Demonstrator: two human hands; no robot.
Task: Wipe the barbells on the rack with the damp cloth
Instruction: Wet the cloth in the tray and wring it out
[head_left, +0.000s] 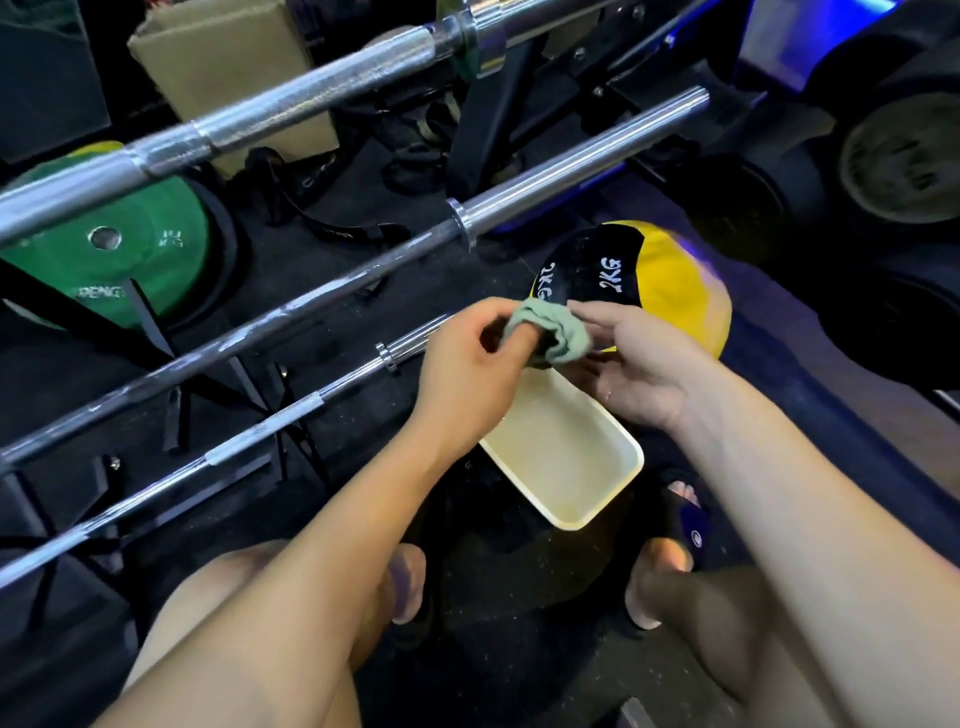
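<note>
A small pale green cloth is bunched up between both hands, just above a cream rectangular basin on the dark floor. My left hand pinches the cloth's left end with curled fingers. My right hand holds its right side. Three steel barbells lie slanted on the black rack to the left: the nearest thin one, a middle one with a thick sleeve, and a far knurled one. The hands hover over the near barbell's right end.
A yellow and black 2 KG medicine ball sits just behind the hands. A green weight plate leans behind the rack at left, with a cardboard box beyond it. Black plates stand at right. My sandalled feet flank the basin.
</note>
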